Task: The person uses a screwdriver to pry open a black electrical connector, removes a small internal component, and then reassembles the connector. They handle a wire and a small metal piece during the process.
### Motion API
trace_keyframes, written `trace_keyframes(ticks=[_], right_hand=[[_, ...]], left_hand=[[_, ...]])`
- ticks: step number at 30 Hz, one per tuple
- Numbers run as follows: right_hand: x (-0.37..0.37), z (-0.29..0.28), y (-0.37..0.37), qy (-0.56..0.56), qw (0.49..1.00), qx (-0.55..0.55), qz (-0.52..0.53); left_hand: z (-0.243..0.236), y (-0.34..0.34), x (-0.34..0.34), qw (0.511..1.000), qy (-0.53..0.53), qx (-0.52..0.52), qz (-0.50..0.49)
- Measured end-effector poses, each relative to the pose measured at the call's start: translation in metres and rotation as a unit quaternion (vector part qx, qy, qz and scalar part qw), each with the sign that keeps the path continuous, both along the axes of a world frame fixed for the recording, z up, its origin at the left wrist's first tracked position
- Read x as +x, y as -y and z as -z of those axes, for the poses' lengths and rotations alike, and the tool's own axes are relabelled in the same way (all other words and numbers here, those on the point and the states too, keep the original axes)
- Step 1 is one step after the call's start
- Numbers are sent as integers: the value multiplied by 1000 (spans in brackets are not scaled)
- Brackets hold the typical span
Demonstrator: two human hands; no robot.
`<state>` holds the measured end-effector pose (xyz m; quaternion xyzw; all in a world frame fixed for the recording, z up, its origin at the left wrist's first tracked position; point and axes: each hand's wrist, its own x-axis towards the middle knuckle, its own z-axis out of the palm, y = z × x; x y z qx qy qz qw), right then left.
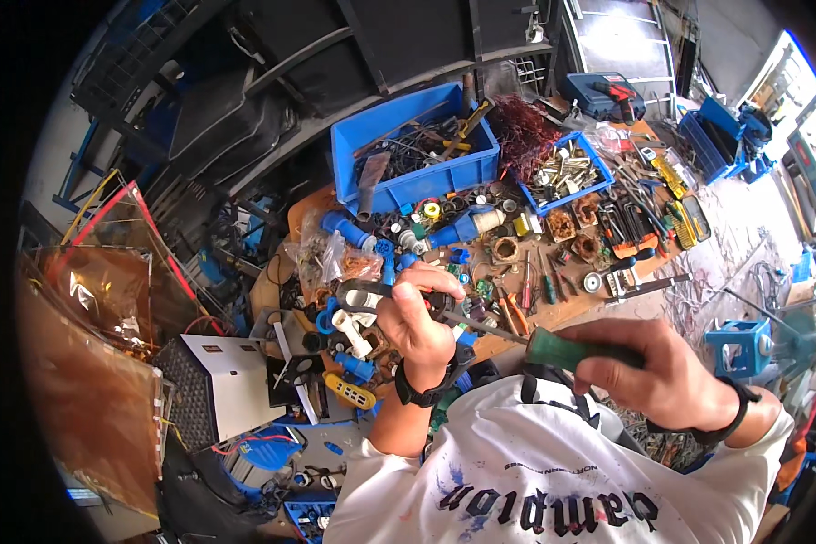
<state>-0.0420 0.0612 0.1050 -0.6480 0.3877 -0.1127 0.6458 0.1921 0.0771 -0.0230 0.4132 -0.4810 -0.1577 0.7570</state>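
My right hand [666,372] is closed round the green handle of a screwdriver [562,350]. The metal shaft points left, toward my left hand [419,317], whose fingers are curled round a dark grey piece with a pale oval part [363,296]. The fingers hide much of that piece, so its kind is unclear. Whether the screwdriver's tip touches it, I cannot tell. Beneath my left hand lies a white plastic fitting [351,335]. Pliers with orange handles [516,315] rest on the wooden table [560,317], under the screwdriver shaft.
Across the table stands a large blue bin [417,188] of tools and cables. Right of it sits a blue tray [567,201] of metal parts. Blue industrial connectors [462,228], rusty nuts and hand tools crowd the tabletop. A red drill [620,94] lies on a case at the back.
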Motion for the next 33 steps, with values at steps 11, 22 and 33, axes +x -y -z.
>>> trace_keyframes(ticks=[11,22,33], right_hand=[[14,0,-5,-54,920,-375,-103],[12,0,-1,-117,846,-501,-140],[1,0,-1,-106,710,-688,-107]], left_hand=[[-1,-11,8,1000,-16,17,3],[-4,-10,10,999,-31,17,-9],[-6,-12,-1,999,7,10,-40]])
